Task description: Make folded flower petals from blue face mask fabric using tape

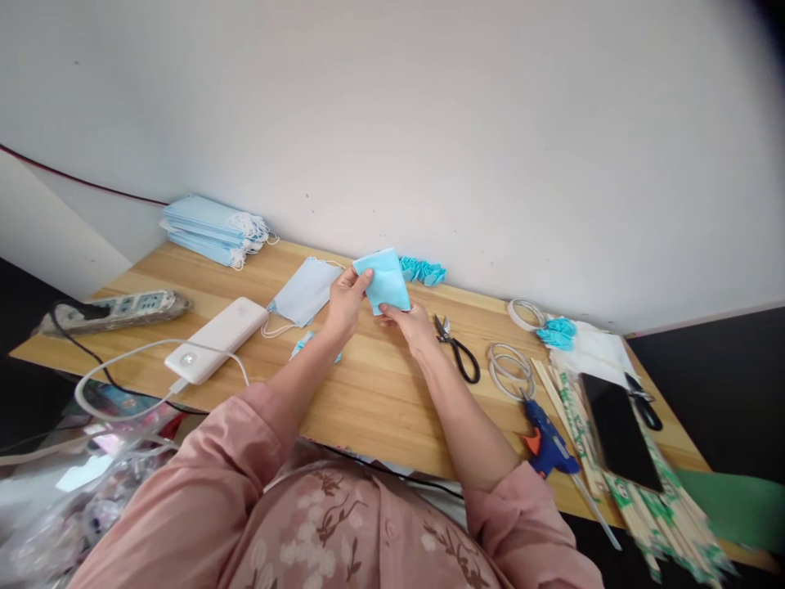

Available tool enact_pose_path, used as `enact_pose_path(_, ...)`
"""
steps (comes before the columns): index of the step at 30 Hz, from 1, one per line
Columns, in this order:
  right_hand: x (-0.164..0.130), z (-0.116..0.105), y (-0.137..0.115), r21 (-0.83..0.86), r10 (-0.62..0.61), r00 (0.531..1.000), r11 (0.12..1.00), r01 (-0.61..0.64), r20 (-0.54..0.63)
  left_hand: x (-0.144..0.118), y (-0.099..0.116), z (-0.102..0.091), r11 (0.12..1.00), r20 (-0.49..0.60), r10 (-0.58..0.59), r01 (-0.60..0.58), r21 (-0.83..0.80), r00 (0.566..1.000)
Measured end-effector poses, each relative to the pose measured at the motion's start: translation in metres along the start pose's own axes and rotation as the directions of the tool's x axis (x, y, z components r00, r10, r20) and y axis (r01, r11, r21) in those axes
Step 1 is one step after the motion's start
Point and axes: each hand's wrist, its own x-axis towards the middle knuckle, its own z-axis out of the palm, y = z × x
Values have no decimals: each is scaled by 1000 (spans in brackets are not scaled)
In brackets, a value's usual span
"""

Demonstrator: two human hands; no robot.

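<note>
A light blue folded piece of mask fabric (388, 280) is held up above the middle of the table, its flat face toward me. My left hand (348, 296) pinches its left edge, thumb on the front. At the lower right corner, my right hand (410, 323) grips it between thumb and fingers. Behind it, a row of gathered blue fabric pieces (423, 271) lies along the wall. A single face mask (305, 290) rests left of my left hand, and a small blue scrap (302, 345) lies partly behind my left forearm. Black-handled scissors (457, 348) lie right of my right hand.
At the back left is a stack of masks (205, 229). A power strip (147, 307) and a white power bank (217, 339) with cables sit in front. Rightward are tape rolls (512, 372), a blue glue gun (549, 442), a phone (619, 429) and wrapped chopsticks (659, 511).
</note>
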Motion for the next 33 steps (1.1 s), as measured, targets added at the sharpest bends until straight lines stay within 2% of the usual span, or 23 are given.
enact_pose_path(2,-1,-1,1,-200,-136,990,972,125,-43,1,0,-1,1000,-4,10,-10,-25,1000)
enact_pose_path(4,-3,-1,0,-442,-303,951,862,249,-55,3,-2,-3,999,-25,13,-13,-35,1000)
enact_pose_path(6,-6,3,2,-608,-407,913,733,304,-34,6,-4,-6,999,-73,12,-15,-37,997)
enact_pose_path(11,-17,26,13,-763,-439,896,556,329,66,7,-6,-7,997,-214,73,-63,52,974)
enact_pose_path(14,-22,36,17,-782,-410,904,521,342,122,3,-4,-6,974,-228,98,-47,223,969)
enact_pose_path(17,-21,34,15,-743,-379,902,538,398,209,2,-2,-7,943,-210,121,-47,329,970)
enact_pose_path(19,-16,22,9,-687,-355,891,574,446,282,4,-1,-9,924,-207,149,-62,377,967)
enact_pose_path(22,-5,-4,-4,-537,-328,890,711,454,317,5,1,-9,877,-196,224,-110,468,955)
enact_pose_path(23,-2,-11,-8,-396,-313,917,831,391,249,3,1,-8,852,-177,249,-129,507,952)
enact_pose_path(24,0,-17,-12,-262,-286,943,909,324,172,1,1,-6,824,-150,267,-145,548,952)
enact_pose_path(25,1,-21,-15,-152,-259,959,950,274,112,-1,1,-4,794,-116,275,-157,587,955)
enact_pose_path(26,1,-22,-17,-69,-234,970,969,239,71,-5,0,-1,764,-80,275,-167,623,958)
enact_pose_path(28,0,-18,-18,-15,-208,978,978,208,24,-11,-4,4,713,-16,270,-189,675,963)
enact_pose_path(31,-1,-7,-11,-53,-230,971,973,227,-69,-19,-10,9,669,54,275,-231,706,960)
enact_pose_path(33,0,-1,-4,-94,-287,947,957,275,-147,-22,-13,11,666,71,271,-240,706,960)
